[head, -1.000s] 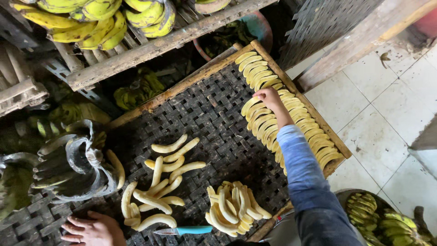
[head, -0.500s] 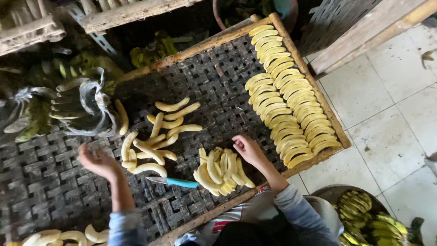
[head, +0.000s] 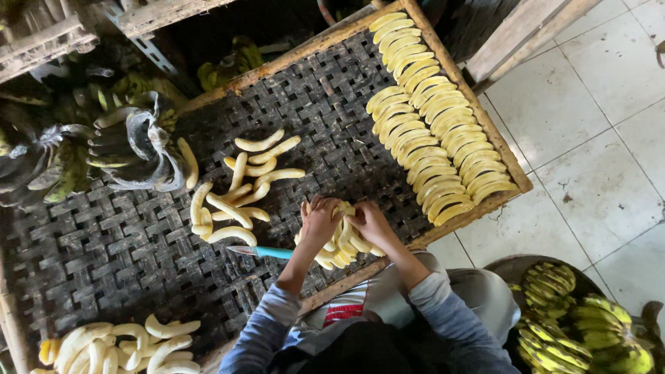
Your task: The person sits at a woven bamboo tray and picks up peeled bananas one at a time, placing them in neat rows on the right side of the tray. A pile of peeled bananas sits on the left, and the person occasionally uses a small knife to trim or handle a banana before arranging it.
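Head view looks straight down on a woven tray with a wooden rim, where a person works over a small heap of peeled bananas at the near edge. Both hands sit on that heap: the left hand lies over its left side with fingers curled down onto the fruit, and the right hand covers its right side, fingers likewise bent around a few pieces. Each hand appears closed on bananas from the heap, though how many each one grips cannot be told, since the fingers hide them. The two hands are close together, almost touching above the pile, which looks like a way of gathering several pieces at once.

Just left of the heap a knife with a blue handle lies flat on the weave, blade pointing left, within easy reach. Beyond it is a loose scatter of peeled bananas, lying at all angles. Along the tray's right side, neat rows of peeled bananas lie side by side, each overlapping the next, likely so they pack tightly. Empty peels are piled at the far left. A basin of unpeeled bananas stands on the tiled floor to the right.
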A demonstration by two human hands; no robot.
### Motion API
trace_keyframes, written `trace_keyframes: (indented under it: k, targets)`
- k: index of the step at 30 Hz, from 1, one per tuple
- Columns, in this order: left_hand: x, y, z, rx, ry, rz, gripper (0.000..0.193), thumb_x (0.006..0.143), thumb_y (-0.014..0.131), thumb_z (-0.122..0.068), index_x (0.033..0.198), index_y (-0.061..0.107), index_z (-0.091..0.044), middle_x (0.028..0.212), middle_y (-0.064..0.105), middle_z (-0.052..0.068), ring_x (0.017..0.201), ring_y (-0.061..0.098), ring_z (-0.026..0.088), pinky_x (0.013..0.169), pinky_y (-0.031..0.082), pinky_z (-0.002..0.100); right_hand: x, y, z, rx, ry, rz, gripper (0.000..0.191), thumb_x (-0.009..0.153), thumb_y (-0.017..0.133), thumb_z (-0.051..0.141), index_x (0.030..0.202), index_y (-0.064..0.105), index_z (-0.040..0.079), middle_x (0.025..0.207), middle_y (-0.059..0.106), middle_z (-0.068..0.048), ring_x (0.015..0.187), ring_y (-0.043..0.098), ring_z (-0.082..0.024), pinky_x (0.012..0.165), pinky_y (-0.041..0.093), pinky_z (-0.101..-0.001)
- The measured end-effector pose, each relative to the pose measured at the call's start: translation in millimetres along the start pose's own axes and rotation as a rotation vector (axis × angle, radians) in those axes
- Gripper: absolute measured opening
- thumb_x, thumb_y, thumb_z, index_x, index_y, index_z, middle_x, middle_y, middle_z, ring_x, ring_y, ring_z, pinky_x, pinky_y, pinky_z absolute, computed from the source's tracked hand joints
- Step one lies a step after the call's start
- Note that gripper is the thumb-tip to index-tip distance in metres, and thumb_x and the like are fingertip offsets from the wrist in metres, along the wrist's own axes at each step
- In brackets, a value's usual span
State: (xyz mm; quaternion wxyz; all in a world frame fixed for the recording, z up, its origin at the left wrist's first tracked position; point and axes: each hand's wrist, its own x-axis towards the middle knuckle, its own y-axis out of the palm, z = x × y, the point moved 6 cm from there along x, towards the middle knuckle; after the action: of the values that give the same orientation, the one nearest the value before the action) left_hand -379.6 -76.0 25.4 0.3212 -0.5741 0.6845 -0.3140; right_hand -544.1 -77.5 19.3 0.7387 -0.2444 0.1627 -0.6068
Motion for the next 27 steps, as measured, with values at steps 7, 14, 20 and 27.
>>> trace_keyframes:
  k: [7,14,20,27]
  targets:
    - [-9.9,5.9,-13.9,-0.062,0.039,-0.063,0.033,0.104,0.057,-0.029,0.136,0.062,-0.018,0.122,0.071,0.007,0.143,0.050,0.030,0.124,0.018,0.064,-2.6,12.7,1.3,0.293,0.245,0.444,0.043,0.082,0.087,0.017,0.115,0.063,0.001,0.085,0.063,-0.005,0.075,0.056,-0.012,0.067,0.050,-0.0309]
    - [-46.3,-50.8,-36.1,-0.316,0.139,-0.409,0.030,0.099,0.065,-0.013,0.128,0.063,-0.005,0.128,0.069,0.016,0.127,0.062,0.036,0.109,0.048,0.045,-7.8,11.2,15.6,0.359,0.200,0.530,0.044,0.077,0.085,0.007,0.116,0.064,0.006,0.094,0.071,0.001,0.090,0.066,-0.012,0.080,0.055,-0.0267]
    - [-38.5,-19.4,-44.2,-0.706,0.140,-0.142,0.058,0.091,0.073,-0.011,0.140,0.045,-0.001,0.130,0.065,0.020,0.118,0.068,0.033,0.096,0.055,0.039,11.6,-6.2,0.8,0.676,0.094,0.353,0.040,0.083,0.076,-0.004,0.118,0.056,0.005,0.108,0.067,0.000,0.104,0.066,-0.011,0.088,0.055,-0.0291]
    - [20.6,50.7,-21.4,-0.720,-0.133,0.214,0.046,0.105,0.065,-0.023,0.143,0.051,-0.002,0.112,0.072,0.020,0.104,0.069,0.032,0.082,0.054,0.041,32.5,-50.5,-19.8,0.773,0.226,-0.129,0.041,0.092,0.076,0.006,0.126,0.054,0.003,0.104,0.068,-0.003,0.096,0.066,-0.014,0.083,0.057,-0.0307]
